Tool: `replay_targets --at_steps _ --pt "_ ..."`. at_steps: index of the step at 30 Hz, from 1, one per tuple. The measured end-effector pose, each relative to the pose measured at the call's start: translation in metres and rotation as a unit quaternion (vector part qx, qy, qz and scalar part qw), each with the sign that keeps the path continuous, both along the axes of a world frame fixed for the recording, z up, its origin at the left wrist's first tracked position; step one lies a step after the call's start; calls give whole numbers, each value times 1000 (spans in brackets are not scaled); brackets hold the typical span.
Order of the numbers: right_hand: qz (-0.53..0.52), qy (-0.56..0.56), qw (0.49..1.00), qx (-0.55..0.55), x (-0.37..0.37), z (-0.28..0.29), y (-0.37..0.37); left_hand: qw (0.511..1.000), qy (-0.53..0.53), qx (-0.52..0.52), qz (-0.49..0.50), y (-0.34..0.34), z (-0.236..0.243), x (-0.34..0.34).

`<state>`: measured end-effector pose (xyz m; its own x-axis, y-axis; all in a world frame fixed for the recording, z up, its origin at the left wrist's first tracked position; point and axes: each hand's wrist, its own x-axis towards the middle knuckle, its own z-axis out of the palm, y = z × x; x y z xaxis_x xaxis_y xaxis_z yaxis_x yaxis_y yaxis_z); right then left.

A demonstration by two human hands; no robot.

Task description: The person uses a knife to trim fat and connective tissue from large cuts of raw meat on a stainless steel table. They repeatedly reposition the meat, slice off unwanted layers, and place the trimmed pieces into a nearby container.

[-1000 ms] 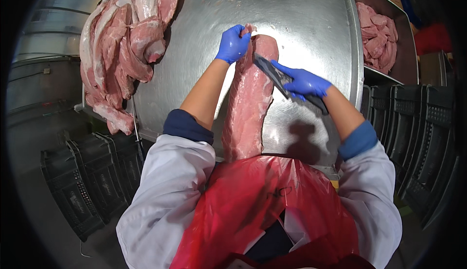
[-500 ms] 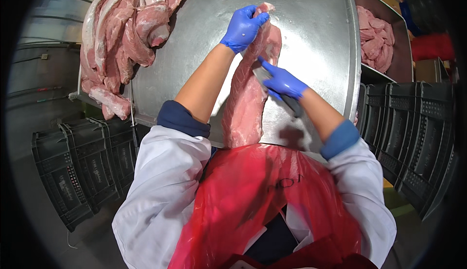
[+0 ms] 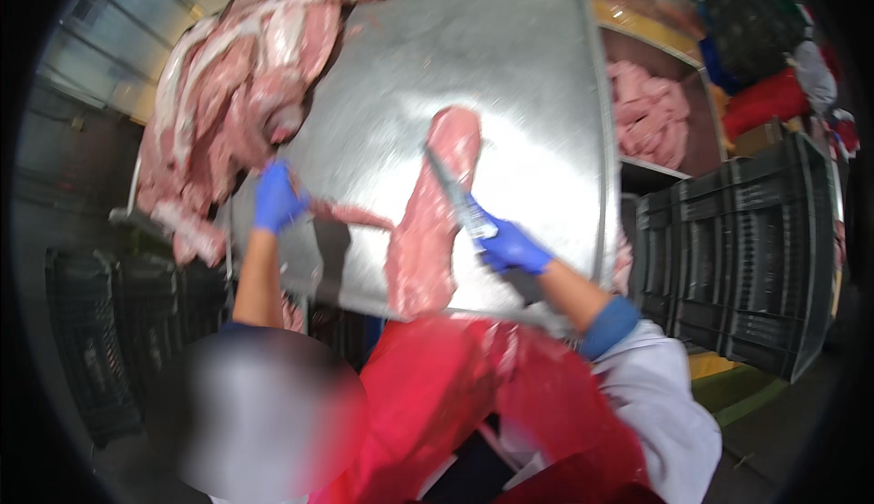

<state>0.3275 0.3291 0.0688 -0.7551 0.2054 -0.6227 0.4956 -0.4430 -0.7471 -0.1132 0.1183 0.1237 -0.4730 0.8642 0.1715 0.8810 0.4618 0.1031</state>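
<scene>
Left hand is closed on a thin meat strip. Right hand clasps a knife slanting over a long meat slab.

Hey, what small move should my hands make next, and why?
Probably shift your left hand slightly left, drawing the thin meat strip clear of the loin. That hand appears to have one end in its grip, while the other reaches the loin's left edge; whether it's attached is unclear. Your right hand holds the knife over the loin, blade off the strip.
</scene>
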Motion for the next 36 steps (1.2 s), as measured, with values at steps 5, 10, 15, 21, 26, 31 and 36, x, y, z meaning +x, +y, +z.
replay_targets --at_steps 5,10,15,21,26,31,36 --pt "-50 110 873 473 -83 -95 -33 909 -279 -220 -218 46 -83 134" --pt "28 55 886 459 -109 -42 -28 908 -264 -260 -195 49 -58 119" --pt "6 45 887 459 -136 -52 -22 945 -187 -245 -105 50 -36 114" --pt "65 89 870 481 -144 -56 -35 951 -121 -285 8 30 -14 104" --pt "-56 201 886 414 -152 -97 -19 955 -96 -276 -53 43 11 102" --pt "48 62 901 427 -183 -33 -26 961 -160 -215 -69 26 15 90" --pt "121 29 909 399 -214 -42 -46 956 -179 -211 -99 28 32 96"
